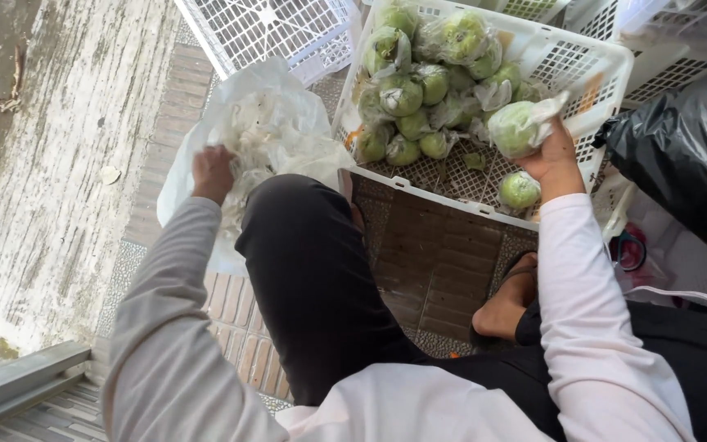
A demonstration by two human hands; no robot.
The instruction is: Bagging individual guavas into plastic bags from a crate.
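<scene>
Right hand (551, 155) clasps a wrapped green fruit (514, 128) over the white crate (595, 57); left hand (211, 172), left of the crate, pinches loose plastic wrappers (276, 139); advisable to separate one sheet cleanly.

An empty white crate (267, 33) sits beyond, a black plastic bag (685, 155) at right, on brick paving (431, 254).

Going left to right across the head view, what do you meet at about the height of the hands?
Weathered concrete ground → left hand → pile of clear plastic bags → white crate of green fruit → right hand holding a wrapped green fruit → black plastic bag.
</scene>
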